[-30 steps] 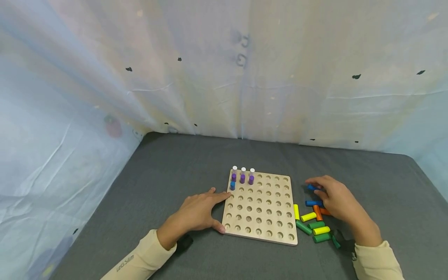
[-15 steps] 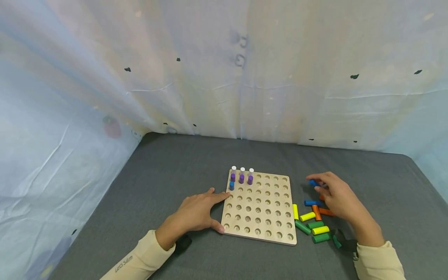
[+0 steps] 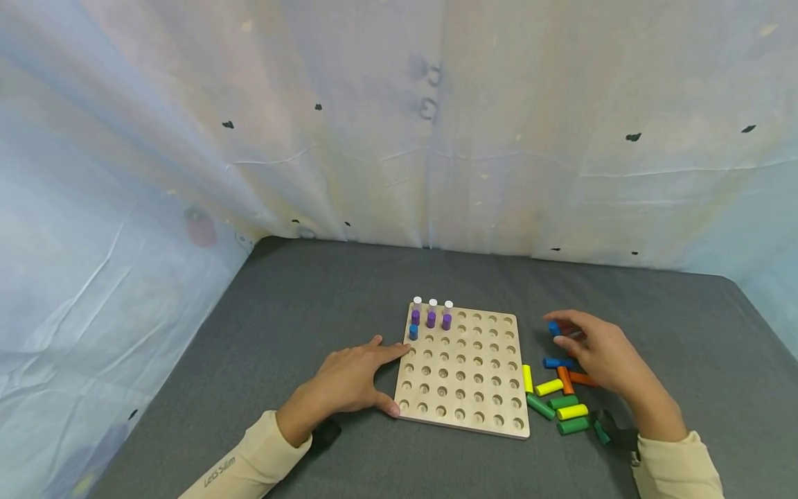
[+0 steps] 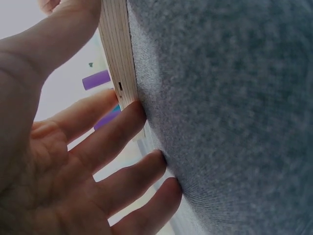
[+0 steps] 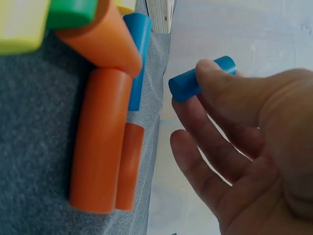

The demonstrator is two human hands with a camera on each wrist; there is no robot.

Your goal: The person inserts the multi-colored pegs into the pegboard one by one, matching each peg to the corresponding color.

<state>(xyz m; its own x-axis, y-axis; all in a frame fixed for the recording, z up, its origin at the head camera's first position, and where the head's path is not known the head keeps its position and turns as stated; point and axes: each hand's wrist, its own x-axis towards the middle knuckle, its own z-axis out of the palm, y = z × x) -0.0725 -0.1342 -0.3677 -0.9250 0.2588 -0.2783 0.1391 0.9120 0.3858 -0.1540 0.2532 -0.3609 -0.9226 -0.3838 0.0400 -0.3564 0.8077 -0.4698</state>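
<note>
A square wooden pegboard [image 3: 469,367] with rows of round holes lies on the grey cloth. My left hand [image 3: 349,378] is spread at its left side, index fingertip and thumb touching the edge; the left wrist view shows the fingers against the board's side wall [image 4: 117,54]. My right hand [image 3: 601,357] pinches a blue peg [image 5: 183,87] between thumb and fingers, raised right of the board. Three white-topped pegs [image 3: 433,303] stand in the back row, three purple pegs [image 3: 431,319] in front of them, then one blue peg [image 3: 413,333] at the left.
Loose pegs lie right of the board: a blue one [image 3: 557,362], orange ones [image 5: 100,142], yellow ones [image 3: 549,387] and green ones [image 3: 573,425]. Some lie close to the board's right edge. A pale printed curtain [image 3: 499,173] hangs behind the table.
My right hand has lifted the blue peg a little and turned it, so its end now faces the head camera. The left hand stays on the board's edge.
</note>
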